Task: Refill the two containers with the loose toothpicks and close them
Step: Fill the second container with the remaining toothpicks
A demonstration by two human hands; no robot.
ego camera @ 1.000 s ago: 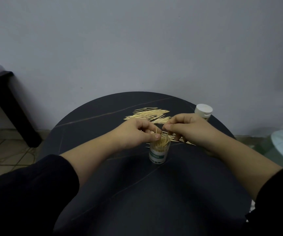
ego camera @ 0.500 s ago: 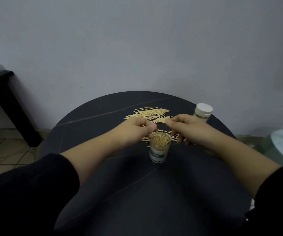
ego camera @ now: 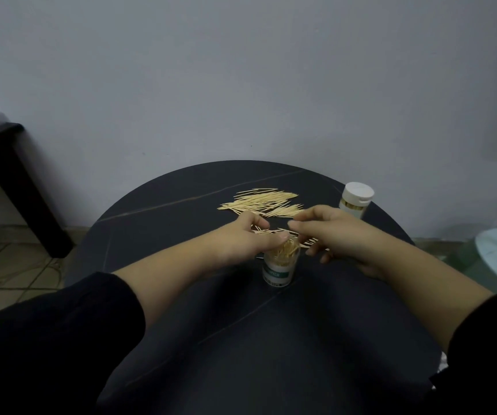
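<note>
Two hands crowd in over the open container (ego camera: pixel 279 269). The left hand (ego camera: pixel 241 239) is curled, thumb right at the container's rim, with pale sticks showing between thumb and forefinger. Pinched, or just lying on the table beyond? Can't tell. The right hand (ego camera: pixel 341 235) has thumb and forefinger tips drawn together and the other fingers curled down; whether a stick sits in there, can't tell either. The open container stands upright, packed with sticks. Behind the hands, loose toothpicks (ego camera: pixel 260 200) fan across the dark round table (ego camera: pixel 241 339). Far right, the capped container (ego camera: pixel 356 202) stands near the edge.
</note>
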